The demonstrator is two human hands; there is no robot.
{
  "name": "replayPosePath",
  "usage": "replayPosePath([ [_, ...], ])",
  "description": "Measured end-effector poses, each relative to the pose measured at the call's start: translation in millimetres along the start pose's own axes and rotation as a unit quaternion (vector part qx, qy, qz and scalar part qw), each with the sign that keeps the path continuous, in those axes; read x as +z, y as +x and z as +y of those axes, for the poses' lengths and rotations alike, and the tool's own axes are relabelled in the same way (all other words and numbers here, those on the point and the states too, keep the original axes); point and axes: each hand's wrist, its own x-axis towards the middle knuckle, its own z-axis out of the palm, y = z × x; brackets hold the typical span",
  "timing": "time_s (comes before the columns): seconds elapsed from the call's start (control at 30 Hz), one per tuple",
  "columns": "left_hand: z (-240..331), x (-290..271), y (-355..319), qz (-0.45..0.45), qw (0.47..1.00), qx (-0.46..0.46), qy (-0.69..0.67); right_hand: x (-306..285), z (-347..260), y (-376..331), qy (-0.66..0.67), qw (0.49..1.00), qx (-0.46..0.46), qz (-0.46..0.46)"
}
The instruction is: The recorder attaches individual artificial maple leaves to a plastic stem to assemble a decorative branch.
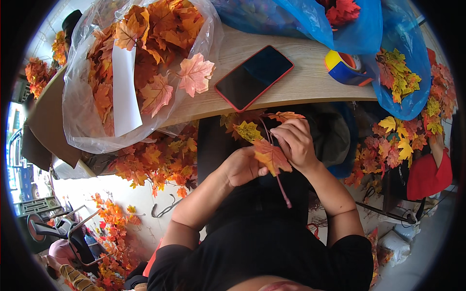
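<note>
Below the table edge, my left hand [241, 166] and my right hand [294, 141] are both closed on a sprig of artificial maple leaves [271, 156]. An orange leaf lies over my left fingers, a yellow-green leaf [248, 130] sits above it, and another orange leaf [286, 116] tops the sprig. Its thin reddish stem [283, 190] hangs down over my black clothing. The fingertips of my right hand pinch the stem near the leaves.
A clear plastic bag [121, 72] full of orange leaves lies on the wooden table [301, 82], next to a red-edged phone [254, 76] and a roll of tape [345, 68]. A blue bag [349, 29] sits at the back. Leaf branches cover the floor [145, 160] and the right side [393, 140].
</note>
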Motion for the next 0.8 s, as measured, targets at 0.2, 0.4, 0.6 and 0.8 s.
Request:
replayPosePath([
  [0.2,-1.2,4.5,-7.4,-0.097,0.987,-0.033,-0.127,-3.6,-10.3,1.0,-0.03,0.999,-0.026,-0.005],
  [0.4,2.7,4.4,-3.6,-0.074,0.991,0.011,-0.113,-20.4,-2.3,21.3,0.035,0.989,0.007,-0.142],
  [0.6,4.1,5.4,-7.4,-0.067,0.991,0.066,-0.099,-68.6,-35.7,115.0,0.162,0.979,0.095,-0.073],
  [0.8,5.7,7.0,-8.5,-0.005,0.993,0.076,-0.091,34.5,-53.0,214.2,0.129,0.991,-0.032,-0.018],
])
